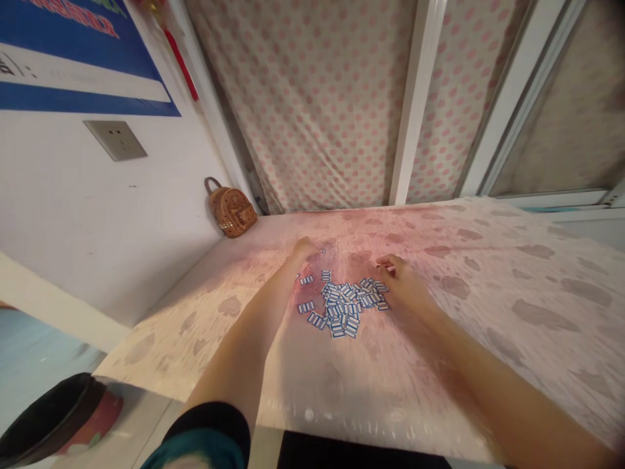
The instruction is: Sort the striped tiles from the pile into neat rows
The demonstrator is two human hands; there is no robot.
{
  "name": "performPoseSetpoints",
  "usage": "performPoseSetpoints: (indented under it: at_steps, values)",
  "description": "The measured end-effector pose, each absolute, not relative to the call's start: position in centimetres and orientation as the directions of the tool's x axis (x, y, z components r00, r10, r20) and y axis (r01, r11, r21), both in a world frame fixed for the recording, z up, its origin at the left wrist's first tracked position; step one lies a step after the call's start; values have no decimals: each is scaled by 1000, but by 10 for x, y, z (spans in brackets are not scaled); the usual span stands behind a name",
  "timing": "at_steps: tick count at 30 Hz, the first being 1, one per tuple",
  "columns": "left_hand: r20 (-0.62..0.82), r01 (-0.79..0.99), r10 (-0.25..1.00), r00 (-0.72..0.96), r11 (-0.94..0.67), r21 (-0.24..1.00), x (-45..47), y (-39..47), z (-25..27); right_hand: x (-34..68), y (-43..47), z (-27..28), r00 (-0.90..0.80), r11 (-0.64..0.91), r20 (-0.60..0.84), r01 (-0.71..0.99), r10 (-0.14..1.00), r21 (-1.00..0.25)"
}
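Small blue-edged white label cards lie in a loose, overlapping pile on the patterned tablecloth, with a few single ones to its left. Beyond the pile, my left hand reaches forward, its fingertips closed at a tiny blue-and-white card. The fingers themselves are blurred and partly hidden by the back of the hand. At the pile's right side hovers my right hand, fingers curved and a gap between thumb and forefinger. Nothing shows clearly in it.
A small brown backpack stands at the table's far left corner against the wall. Behind the covered table hangs a dotted curtain with white frames. A dark-topped bin-like container is on the floor at lower left.
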State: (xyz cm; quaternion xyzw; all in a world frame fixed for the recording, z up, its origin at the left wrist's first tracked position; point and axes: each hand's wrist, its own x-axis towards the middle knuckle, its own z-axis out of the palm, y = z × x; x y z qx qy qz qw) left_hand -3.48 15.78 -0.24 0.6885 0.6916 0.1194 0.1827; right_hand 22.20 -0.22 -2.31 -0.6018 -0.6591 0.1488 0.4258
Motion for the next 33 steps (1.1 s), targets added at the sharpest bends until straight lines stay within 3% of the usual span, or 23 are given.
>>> performPoseSetpoints:
  at_steps: [7,13,15,18,21,27,33]
  values:
    - [19,866,1000,2,-11,500,-32,150,1,222,-1,-22,112,212,379,671,918,-711]
    - [25,800,988,153,-138,584,-16,110,9,222,-5,-15,125,190,359,667,925,-720]
    - [82,786,961,265,-264,559,-5,80,6,223,-4,-14,135,181,356,666,925,-724]
    - [253,731,826,503,-563,386,15,19,-4,224,-2,-16,148,184,372,668,917,-721]
    - [149,671,723,675,-685,282,31,-40,-12,226,-1,-17,157,196,400,678,903,-709]
    - [11,649,671,741,-720,244,16,-99,-6,226,-1,-12,153,174,375,688,914,-704]
    - [-73,811,813,578,-562,165,-24,-97,-2,222,-4,-11,165,138,346,698,924,-703]
